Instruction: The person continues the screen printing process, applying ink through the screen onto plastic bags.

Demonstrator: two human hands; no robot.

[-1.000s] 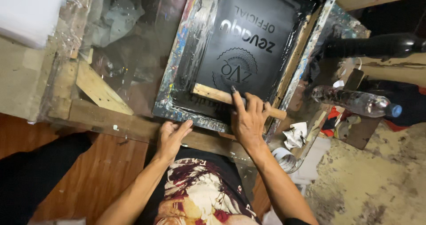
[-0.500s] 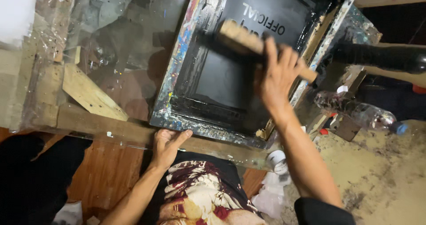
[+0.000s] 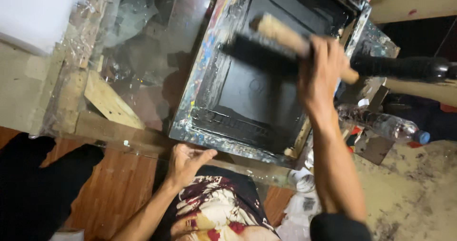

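Fingers of the person's right hand [image 3: 321, 77] wrap around the wooden handle of a squeegee [image 3: 281, 34], whose dark blade lies across the far part of a screen-printing frame [image 3: 209, 69], motion-blurred. The left hand [image 3: 185, 162] holds nothing, its fingers spread and pressed against the near edge of the frame, close to the person's body. The frame, its rim smeared with many colours of dried ink, sits tilted on a glass-topped table [image 3: 138, 46], and its black mesh [image 3: 257, 93] shows a faint pale design near the middle. Wooden battens [image 3: 112, 103] show beneath the glass to the left. To the right of the frame lie a clear plastic bottle [image 3: 381, 124] with a blue cap and a black cylindrical object [image 3: 404, 67]. Crumpled paper [image 3: 304, 205] lies below the right forearm, beside the person's printed shirt [image 3: 216, 212].
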